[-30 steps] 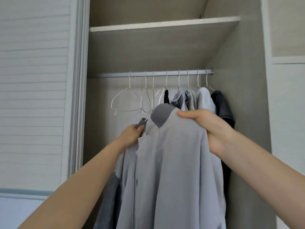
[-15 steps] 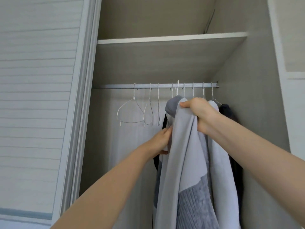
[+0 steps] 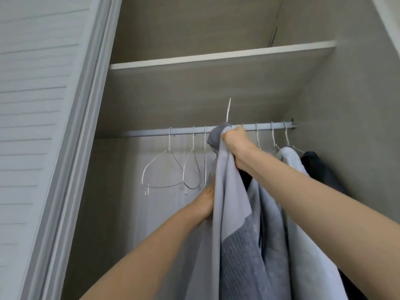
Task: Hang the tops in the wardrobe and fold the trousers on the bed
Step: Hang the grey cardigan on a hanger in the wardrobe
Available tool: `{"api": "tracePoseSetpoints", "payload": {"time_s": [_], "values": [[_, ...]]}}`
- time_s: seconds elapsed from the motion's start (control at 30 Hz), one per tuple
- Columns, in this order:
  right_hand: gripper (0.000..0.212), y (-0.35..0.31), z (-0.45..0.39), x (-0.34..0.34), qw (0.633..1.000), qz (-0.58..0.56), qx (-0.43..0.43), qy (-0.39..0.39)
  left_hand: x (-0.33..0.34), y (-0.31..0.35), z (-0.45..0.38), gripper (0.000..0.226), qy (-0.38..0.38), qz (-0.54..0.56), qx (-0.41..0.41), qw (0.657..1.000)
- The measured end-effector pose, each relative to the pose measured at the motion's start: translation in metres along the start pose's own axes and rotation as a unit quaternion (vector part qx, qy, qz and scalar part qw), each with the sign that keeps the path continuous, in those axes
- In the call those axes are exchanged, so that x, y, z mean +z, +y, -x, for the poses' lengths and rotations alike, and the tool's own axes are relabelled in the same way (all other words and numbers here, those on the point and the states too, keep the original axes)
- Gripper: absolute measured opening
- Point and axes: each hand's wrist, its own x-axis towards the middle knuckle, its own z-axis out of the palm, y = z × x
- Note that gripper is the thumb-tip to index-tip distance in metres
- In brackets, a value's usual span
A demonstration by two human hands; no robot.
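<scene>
Gripping the collar end of a light grey top (image 3: 229, 191), the right hand (image 3: 234, 144) holds it up level with the wardrobe rail (image 3: 151, 133), fingers curled tight round the bunched cloth. The hook of its hanger (image 3: 228, 111) sticks up above the rail, not yet over it. The left hand (image 3: 205, 202) sits lower, at the top's left edge, its fingers hidden behind the fabric, so whether that grip is clamped on the cloth cannot be told. The top's lower part shows a darker ribbed panel. To the left three bare wire hangers (image 3: 162, 169) hang on the rail. To the right hang a pale shirt (image 3: 292, 161) and a dark garment (image 3: 318, 169). A shelf (image 3: 216, 57) runs above the rail.
</scene>
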Motion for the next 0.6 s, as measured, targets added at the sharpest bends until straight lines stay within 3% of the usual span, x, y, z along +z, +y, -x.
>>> {"api": "tracePoseSetpoints", "payload": {"time_s": [0.03, 0.13, 0.23, 0.3, 0.33, 0.43, 0.5, 0.57, 0.6], "values": [[0.027, 0.002, -0.006, 0.004, 1.0, 0.001, -0.01, -0.015, 0.001, -0.002, -0.001, 0.031, 0.002, 0.029, -0.012, 1.0], [0.023, 0.01, -0.019, 0.019, 0.998, 0.054, -0.025, -0.019, -0.003, -0.016, -0.003, 0.026, 0.004, 0.074, -0.025, 0.997], [0.006, 0.024, -0.031, 0.033, 0.997, 0.058, -0.054, -0.016, -0.016, -0.024, -0.002, 0.052, 0.039, 0.089, -0.037, 0.995], [0.025, 0.032, -0.031, 0.037, 0.993, 0.101, -0.058, 0.001, -0.028, -0.031, 0.002, 0.072, 0.036, 0.094, -0.038, 0.994], [0.029, 0.036, -0.034, 0.037, 0.991, 0.123, -0.06, 0.009, -0.032, -0.035, 0.004, 0.07, 0.035, 0.085, -0.021, 0.996], [0.034, 0.05, -0.047, 0.038, 0.986, 0.156, -0.052, 0.005, -0.034, -0.048, 0.011, 0.053, 0.021, -0.061, 0.048, 0.997], [0.033, 0.062, -0.052, 0.037, 0.98, 0.198, -0.031, -0.002, -0.038, -0.061, 0.012, 0.045, 0.049, -0.156, 0.041, 0.986], [0.019, 0.074, -0.056, 0.032, 0.973, 0.229, -0.015, -0.005, -0.041, -0.07, 0.017, 0.016, 0.083, -0.237, 0.029, 0.967], [0.016, 0.079, -0.059, 0.028, 0.966, 0.257, -0.011, 0.004, -0.044, -0.075, 0.018, 0.017, 0.101, -0.272, 0.029, 0.957]]}}
